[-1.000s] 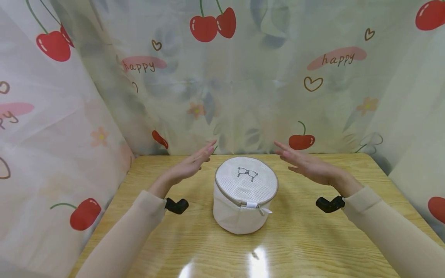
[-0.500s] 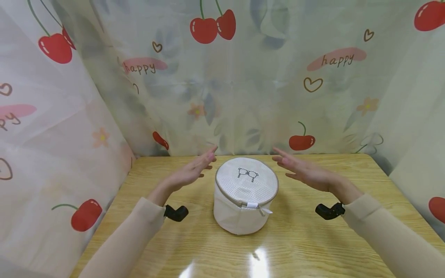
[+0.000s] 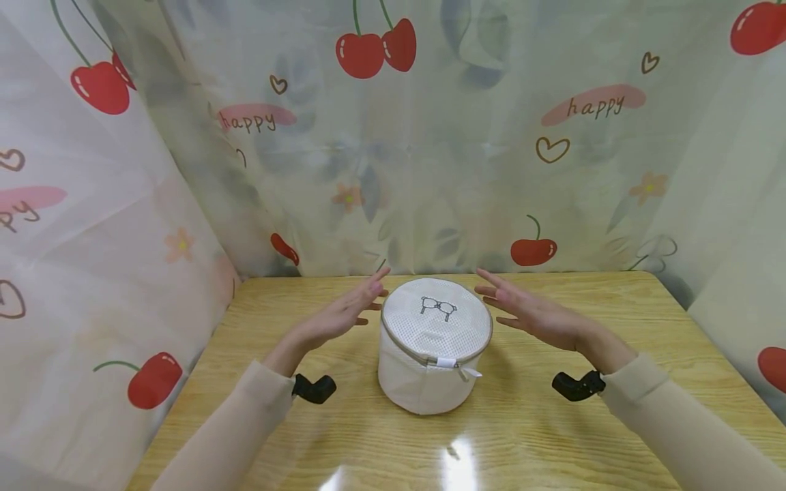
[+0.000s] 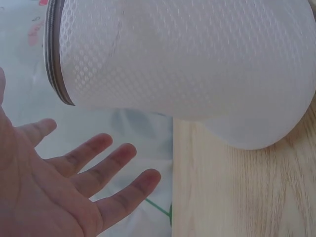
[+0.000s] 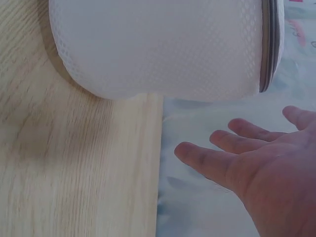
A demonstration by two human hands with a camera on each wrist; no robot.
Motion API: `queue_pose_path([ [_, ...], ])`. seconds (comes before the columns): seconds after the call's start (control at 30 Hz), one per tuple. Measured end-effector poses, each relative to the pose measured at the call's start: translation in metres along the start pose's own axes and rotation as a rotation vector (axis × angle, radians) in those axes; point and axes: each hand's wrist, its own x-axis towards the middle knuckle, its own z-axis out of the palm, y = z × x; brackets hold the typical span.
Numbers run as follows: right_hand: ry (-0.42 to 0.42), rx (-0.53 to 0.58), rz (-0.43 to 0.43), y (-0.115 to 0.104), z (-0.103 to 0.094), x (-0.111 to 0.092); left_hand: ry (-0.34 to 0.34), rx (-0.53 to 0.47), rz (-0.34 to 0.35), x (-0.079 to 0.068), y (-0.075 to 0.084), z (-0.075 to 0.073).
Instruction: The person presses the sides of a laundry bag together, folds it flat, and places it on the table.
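Observation:
A round white mesh laundry bag (image 3: pixel 426 382) stands upright on the wooden table, its lid zipped round with a grey-brown zipper and printed with a small glasses drawing. The zipper pull (image 3: pixel 462 372) and a white tab face the front. My left hand (image 3: pixel 340 312) is held in the air beside the bag's left rim, fingers spread and extended. On the other side my right hand (image 3: pixel 540 315) mirrors it, fingers also straight. Both wrist views show the bag's mesh wall (image 4: pixel 197 59) apart from the fingers, with nothing in either palm.
The light wooden table (image 3: pixel 528 423) reaches back to a curtain (image 3: pixel 430 170) printed with cherries, hearts and "happy", which also closes in the left and right sides. Black wrist cameras (image 3: pixel 314 389) jut inward from both sleeves.
Both hands have come slightly lower and nearer the bag's rim, with their fingers spreading apart. The bag has stayed in place.

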Motion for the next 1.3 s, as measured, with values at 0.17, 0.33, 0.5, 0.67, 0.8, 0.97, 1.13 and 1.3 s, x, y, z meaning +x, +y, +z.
queue_pose_path([
  [0.17, -0.015, 0.042, -0.013, 0.000, 0.008, -0.001, -0.006, -0.015, 0.008, -0.001, 0.000, 0.005],
  [0.33, -0.013, 0.060, -0.007, 0.003, 0.015, -0.001, -0.003, -0.040, 0.002, -0.002, -0.001, 0.012],
  [0.5, -0.004, 0.044, -0.006, 0.006, 0.021, 0.000, 0.012, -0.052, -0.016, -0.001, 0.000, 0.017],
  [0.67, 0.010, 0.023, -0.025, 0.010, 0.026, 0.000, 0.012, -0.042, -0.023, -0.001, 0.001, 0.022],
  [0.8, 0.016, 0.016, -0.023, 0.013, 0.031, 0.001, -0.008, -0.020, -0.013, -0.001, 0.001, 0.026],
  [0.97, 0.016, 0.010, 0.003, 0.014, 0.036, 0.004, 0.001, -0.005, -0.003, -0.001, -0.002, 0.030],
  [1.13, 0.014, 0.038, 0.002, 0.013, 0.038, 0.006, 0.006, 0.002, -0.002, -0.003, -0.002, 0.033],
  [1.3, 0.021, 0.033, -0.007, 0.012, 0.039, 0.007, 0.021, 0.014, -0.039, -0.006, 0.002, 0.035],
])
